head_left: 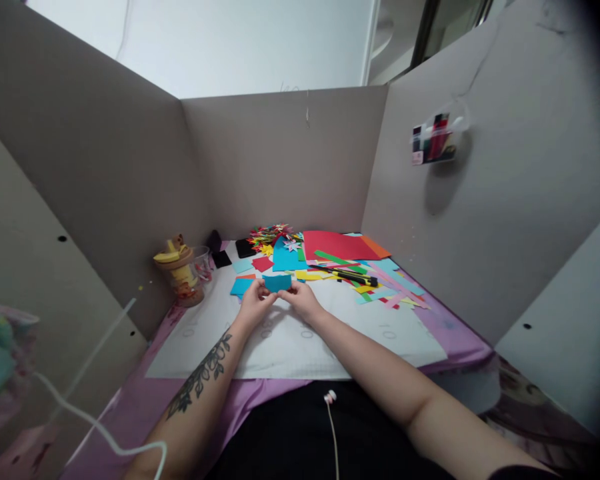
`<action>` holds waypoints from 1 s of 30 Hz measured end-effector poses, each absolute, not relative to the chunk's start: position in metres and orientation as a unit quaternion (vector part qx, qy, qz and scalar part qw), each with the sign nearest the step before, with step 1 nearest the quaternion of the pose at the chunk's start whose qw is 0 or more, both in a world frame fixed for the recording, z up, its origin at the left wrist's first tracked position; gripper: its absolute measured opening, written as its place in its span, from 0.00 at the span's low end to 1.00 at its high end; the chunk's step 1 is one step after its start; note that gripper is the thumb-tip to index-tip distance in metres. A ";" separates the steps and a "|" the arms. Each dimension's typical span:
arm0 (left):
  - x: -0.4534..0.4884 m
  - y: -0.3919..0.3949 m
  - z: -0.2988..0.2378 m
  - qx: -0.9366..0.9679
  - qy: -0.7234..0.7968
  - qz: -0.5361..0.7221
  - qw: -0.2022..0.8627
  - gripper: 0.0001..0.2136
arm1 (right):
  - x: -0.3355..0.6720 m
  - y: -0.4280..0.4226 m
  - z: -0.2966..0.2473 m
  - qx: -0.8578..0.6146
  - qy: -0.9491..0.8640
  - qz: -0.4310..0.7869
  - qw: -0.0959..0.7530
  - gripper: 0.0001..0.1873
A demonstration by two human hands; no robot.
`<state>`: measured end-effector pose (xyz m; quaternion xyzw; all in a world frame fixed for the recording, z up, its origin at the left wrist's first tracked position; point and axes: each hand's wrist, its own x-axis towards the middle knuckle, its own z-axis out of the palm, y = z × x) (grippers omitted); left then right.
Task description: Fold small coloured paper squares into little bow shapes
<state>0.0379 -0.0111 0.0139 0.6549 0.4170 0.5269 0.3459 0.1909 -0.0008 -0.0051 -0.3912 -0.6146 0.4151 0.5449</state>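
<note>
Both of my hands hold a small folded teal paper piece (277, 283) just above a white mat (360, 333). My left hand (254, 305) pinches its left end and my right hand (303, 300) pinches its right end, fingers closed on it. Just beyond the hands lie more coloured paper scraps (375, 283), a large red sheet (337, 245) and a heap of folded paper stars (270, 236). A yellow and black cutter (355, 276) rests on the scraps to the right of my right hand.
A clear cup with a yellow toy (183, 270) stands at the left edge. Small black objects (244, 248) lie at the back. Grey cardboard walls (290, 160) enclose the desk on three sides. A white cable (95, 420) crosses the lower left.
</note>
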 end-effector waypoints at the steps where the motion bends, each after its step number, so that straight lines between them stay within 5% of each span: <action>1: 0.037 -0.011 0.015 0.650 0.419 0.530 0.349 0.14 | 0.191 -0.002 -0.005 -0.390 -0.618 0.416 0.541 0.12; 20: 0.019 -0.001 0.017 0.463 0.415 0.676 0.395 0.21 | 0.197 -0.001 0.000 -0.432 -0.622 0.361 0.544 0.13; 26: 0.034 -0.005 0.012 0.593 0.341 0.544 0.486 0.18 | 0.193 -0.002 -0.002 -0.418 -0.632 0.378 0.532 0.12; 30: 0.036 -0.004 0.006 0.616 0.387 0.529 0.436 0.13 | 0.188 -0.006 -0.003 -0.387 -0.687 0.354 0.503 0.07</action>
